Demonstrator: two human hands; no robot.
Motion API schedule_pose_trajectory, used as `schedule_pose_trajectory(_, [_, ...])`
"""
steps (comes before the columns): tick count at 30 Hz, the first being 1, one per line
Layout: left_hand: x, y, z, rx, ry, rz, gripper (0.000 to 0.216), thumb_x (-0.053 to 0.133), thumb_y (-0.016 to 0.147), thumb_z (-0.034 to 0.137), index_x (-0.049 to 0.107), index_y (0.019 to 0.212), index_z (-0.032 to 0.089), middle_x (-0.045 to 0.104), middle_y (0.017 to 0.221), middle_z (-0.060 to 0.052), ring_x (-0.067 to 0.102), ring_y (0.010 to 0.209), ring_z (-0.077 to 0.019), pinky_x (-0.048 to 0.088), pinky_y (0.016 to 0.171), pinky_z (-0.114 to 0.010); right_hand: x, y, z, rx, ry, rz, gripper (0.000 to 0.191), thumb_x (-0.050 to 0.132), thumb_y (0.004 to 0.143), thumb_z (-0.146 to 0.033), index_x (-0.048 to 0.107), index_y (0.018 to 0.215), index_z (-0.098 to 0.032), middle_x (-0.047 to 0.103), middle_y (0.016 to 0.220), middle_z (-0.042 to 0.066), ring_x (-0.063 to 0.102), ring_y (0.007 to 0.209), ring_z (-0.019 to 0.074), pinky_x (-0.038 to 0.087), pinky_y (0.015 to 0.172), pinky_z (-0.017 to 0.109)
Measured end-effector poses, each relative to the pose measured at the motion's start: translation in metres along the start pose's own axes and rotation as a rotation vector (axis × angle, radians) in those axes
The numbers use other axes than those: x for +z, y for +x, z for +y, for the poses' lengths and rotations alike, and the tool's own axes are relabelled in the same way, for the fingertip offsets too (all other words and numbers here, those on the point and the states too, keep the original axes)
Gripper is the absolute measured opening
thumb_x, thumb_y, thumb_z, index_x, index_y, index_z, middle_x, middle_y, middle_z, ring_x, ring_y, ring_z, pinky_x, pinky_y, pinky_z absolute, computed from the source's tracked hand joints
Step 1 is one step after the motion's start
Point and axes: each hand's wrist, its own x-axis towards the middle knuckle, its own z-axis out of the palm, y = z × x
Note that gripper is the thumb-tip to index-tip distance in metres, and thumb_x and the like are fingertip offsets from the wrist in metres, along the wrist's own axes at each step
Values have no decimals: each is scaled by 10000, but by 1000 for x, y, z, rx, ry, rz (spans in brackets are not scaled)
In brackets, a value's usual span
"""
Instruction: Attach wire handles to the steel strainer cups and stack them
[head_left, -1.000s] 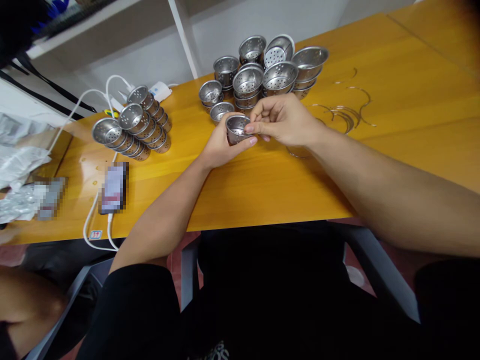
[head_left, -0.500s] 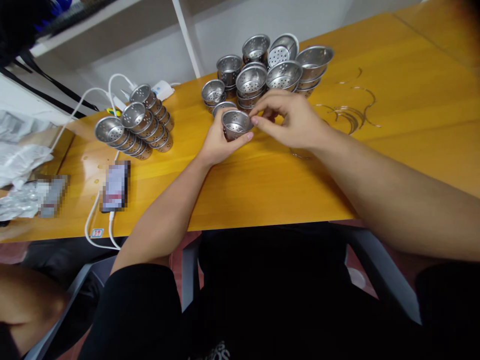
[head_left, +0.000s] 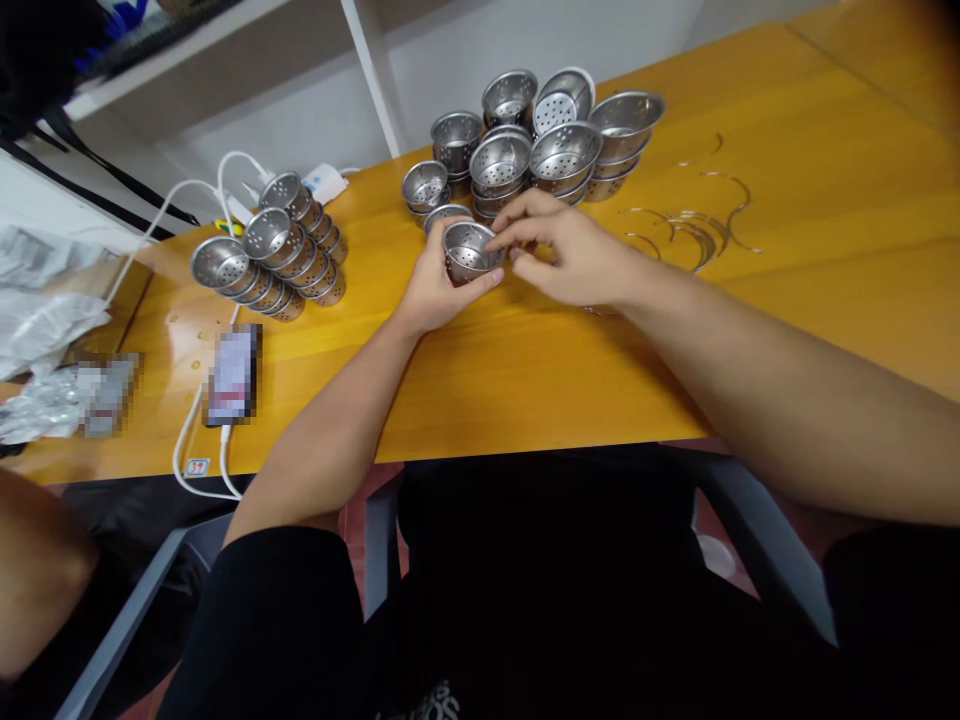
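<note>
My left hand (head_left: 435, 280) is wrapped round a small perforated metal strainer cup (head_left: 471, 252), its mouth tilted up toward me. Over the cup's right rim reaches the index finger of my right hand (head_left: 566, 250), with the thumb a little apart from it outside the cup. I see nothing held between those two fingertips; the other fingers are curled and partly hidden. Just behind my hands stand more strainer cups (head_left: 501, 165) in short stacks. Thin curved metal wires (head_left: 697, 235) lie loose on the table to the right of my right hand.
Tall nested stacks of strainer cups (head_left: 274, 235) lean at the left. Near them are a phone (head_left: 234, 375) on a white cable (head_left: 180, 430) and a power strip (head_left: 324, 183). Plastic bags (head_left: 45, 310) lie on the wooden table (head_left: 525, 390) at far left. Another person's leg (head_left: 37, 570) shows lower left.
My right index finger has moved left over the cup's rim, and its thumb has parted from it. My left hand holds the cup in the same place.
</note>
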Motion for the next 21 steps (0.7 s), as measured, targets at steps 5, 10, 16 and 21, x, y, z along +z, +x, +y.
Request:
schedule_pose_trajectory(5, [4, 0, 0, 30, -6, 8, 1111, 859, 1033, 1042, 459, 1797, 341, 721, 1626, -140, 816, 1533, -372, 663, 1401, -639, 9, 0, 7, -91, -18, -33, 247, 924, 998, -348, 977, 1239, -346, 843, 1508, 137, 778, 1513, 477, 645, 1372, 750])
schedule_pose_trajectory(10, [3, 3, 6, 7, -2, 13, 1112, 855, 1044, 1028, 430, 1826, 362, 690, 1708, -154, 788, 1608, -372, 641, 1450, -617, 13, -1, 7, -105, -32, -15, 370, 913, 1002, -362, 960, 1369, -355, 821, 1607, 139, 774, 1531, 477, 662, 1358, 736])
schedule_pose_trajectory(16, [-27, 9, 0, -61, 98, 212, 1098, 911, 1009, 1013, 488, 1808, 390, 653, 1776, -144, 670, 1761, -404, 503, 1593, -631, -5, -2, 4, -105, -55, 117, 460, 843, 1125, -464, 897, 1571, -363, 760, 1709, 175, 833, 1247, 386, 738, 1237, 680])
schedule_pose_trajectory(21, [-56, 11, -4, -253, 147, 444, 1068, 1031, 868, 1021, 666, 1641, 382, 721, 1754, -157, 646, 1778, -442, 533, 1576, -651, -12, -3, 4, -5, -95, 140, 389, 755, 1188, -743, 903, 1453, -499, 816, 1654, 91, 830, 1342, 461, 713, 1294, 799])
